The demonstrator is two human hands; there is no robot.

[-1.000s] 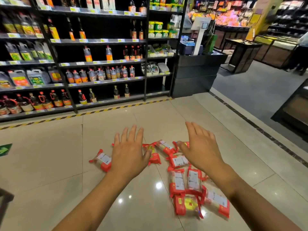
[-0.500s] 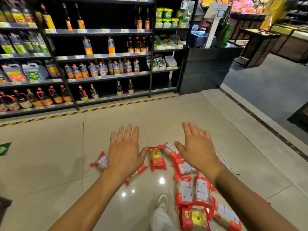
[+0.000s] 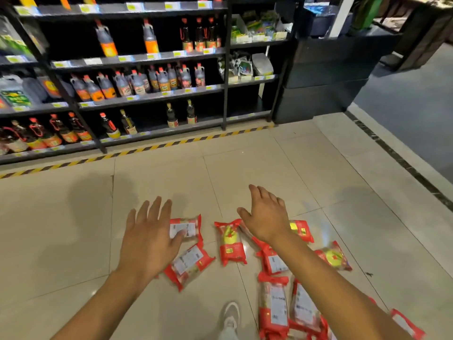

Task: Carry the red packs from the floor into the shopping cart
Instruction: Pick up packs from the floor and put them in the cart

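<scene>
left hand [image 3: 149, 239]: is hovering palm-down, fingers straight and spread, gripping nothing; contact with the pack under its thumb cannot be told.
right hand [image 3: 266, 217]: is hovering palm-down, fingers loosely extended, gripping nothing.
red packs [image 3: 231, 244]: are lying scattered on the tiled floor [image 3: 73, 241], well inside its striped tape [image 3: 147, 149] edge, beneath and near both hands.
white shoe [image 3: 230, 317]: is standing just beside the nearest packs.
</scene>
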